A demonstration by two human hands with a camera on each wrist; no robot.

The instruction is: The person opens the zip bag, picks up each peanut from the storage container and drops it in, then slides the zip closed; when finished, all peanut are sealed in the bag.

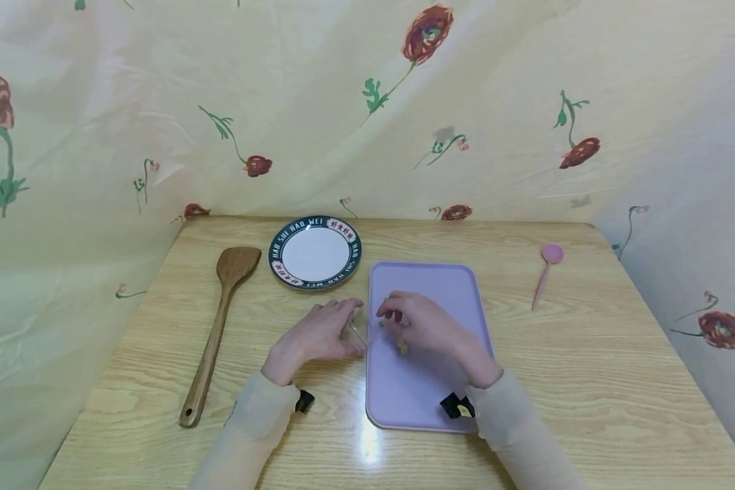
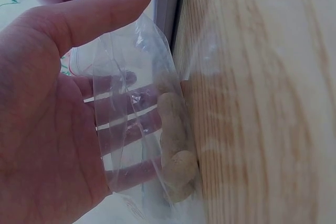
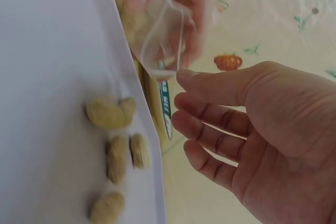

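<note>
My left hand [image 1: 323, 332] holds a clear zip bag [image 2: 123, 145] beside the tray's left edge, thumb on one side and fingers on the other. Peanuts [image 2: 173, 121] show through the plastic at the bag's bottom. Over the lilac tray [image 1: 431, 391], my right hand [image 1: 429, 325] pinches the bag's top corner between thumb and forefinger, with its other fingers bent loosely. Several unshelled peanuts [image 3: 107, 114] lie on the tray under the right hand, which partly hides them in the head view.
A wooden spatula [image 1: 223, 299] lies at the left. Behind the hands sits a white plate [image 1: 315, 253] with a dark green lettered rim. To the right of the tray is a pink spoon [image 1: 546, 272]. Flowered cloth [image 1: 318, 102] hangs at the table's back.
</note>
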